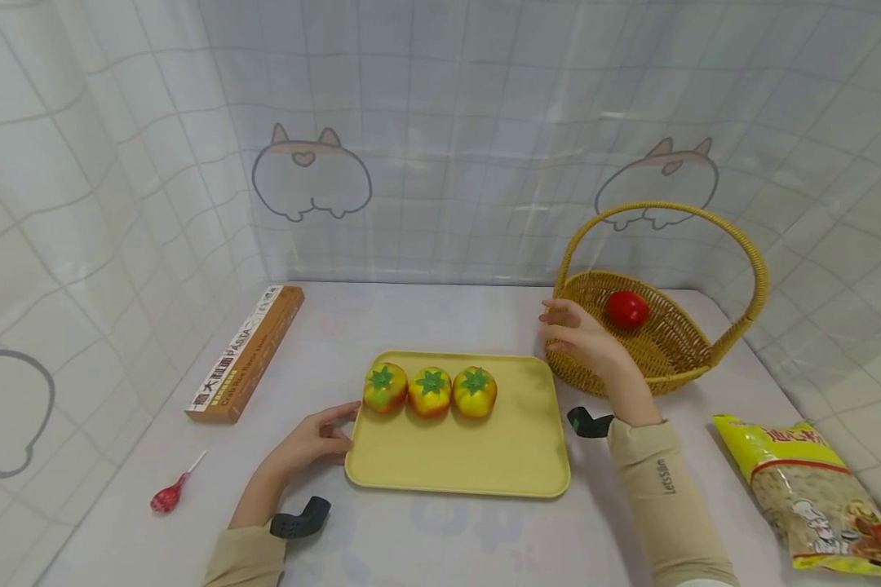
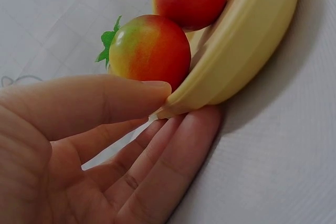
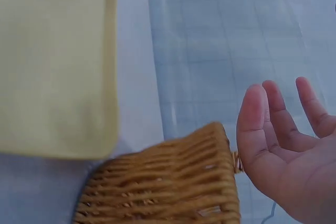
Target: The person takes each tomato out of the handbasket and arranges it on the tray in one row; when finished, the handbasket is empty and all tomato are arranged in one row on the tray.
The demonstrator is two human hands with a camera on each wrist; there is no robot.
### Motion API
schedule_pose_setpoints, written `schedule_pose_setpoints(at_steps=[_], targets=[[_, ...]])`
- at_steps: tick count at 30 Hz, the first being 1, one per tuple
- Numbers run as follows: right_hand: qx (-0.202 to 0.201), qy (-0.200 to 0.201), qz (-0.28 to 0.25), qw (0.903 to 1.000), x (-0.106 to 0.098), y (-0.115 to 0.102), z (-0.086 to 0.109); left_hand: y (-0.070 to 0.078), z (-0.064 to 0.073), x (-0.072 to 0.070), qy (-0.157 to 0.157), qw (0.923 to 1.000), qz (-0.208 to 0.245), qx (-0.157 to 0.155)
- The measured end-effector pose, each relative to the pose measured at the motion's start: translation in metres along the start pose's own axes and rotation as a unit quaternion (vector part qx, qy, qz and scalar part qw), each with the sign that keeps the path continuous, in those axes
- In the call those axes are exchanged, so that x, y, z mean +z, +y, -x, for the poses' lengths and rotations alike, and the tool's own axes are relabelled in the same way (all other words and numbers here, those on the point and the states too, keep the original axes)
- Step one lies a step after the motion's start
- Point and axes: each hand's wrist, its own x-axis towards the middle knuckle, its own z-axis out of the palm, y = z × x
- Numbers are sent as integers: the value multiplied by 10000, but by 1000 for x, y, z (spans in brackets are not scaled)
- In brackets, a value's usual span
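A yellow tray (image 1: 458,456) lies mid-table with three round yellow-and-red fruits (image 1: 430,393) in a row along its upper left, each with a green leafy top. At the tray's left edge, my left hand (image 1: 312,440) pinches the rim; the left wrist view shows the thumb (image 2: 142,95) above it and the fingers below. My right hand (image 1: 586,338) is raised beside the left side of a wicker basket (image 1: 649,359), fingers apart and holding nothing. A red round fruit (image 1: 627,310) sits in the basket. The right wrist view has the basket's woven side (image 3: 163,182) near that hand.
A pasta box (image 1: 248,355) lies at the back left, with a red lollipop (image 1: 167,497) nearer the front. At the right edge is a yellow-ended food bag (image 1: 815,493). The basket's tall handle (image 1: 758,281) arches upward. A gridded curtain (image 1: 440,163) encloses the table's back and sides.
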Motion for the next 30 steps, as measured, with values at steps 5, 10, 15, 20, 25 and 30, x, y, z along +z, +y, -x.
schedule_pose_setpoints(at_steps=[5,10,15,20,25,30], targets=[[30,107,-275,9996,-10,-5,-1,0,0,0,1,10000,3,16],[126,378,-376,9985,-26,-10,-5,0,-1,-1,-19,10000,-43,17],[329,665,-780,9942,-43,-12,-11,0,0,-1,5,9999,-138,-27],[523,1009,-1033,9881,-56,-16,-15,0,1,-1,27,9999,-128,-29],[364,1235,-1066,9859,-68,-21,-17,-2,1,0,-12,10000,17,56],[248,1460,-1467,9780,-81,-22,-20,-3,1,0,-62,9999,87,136]])
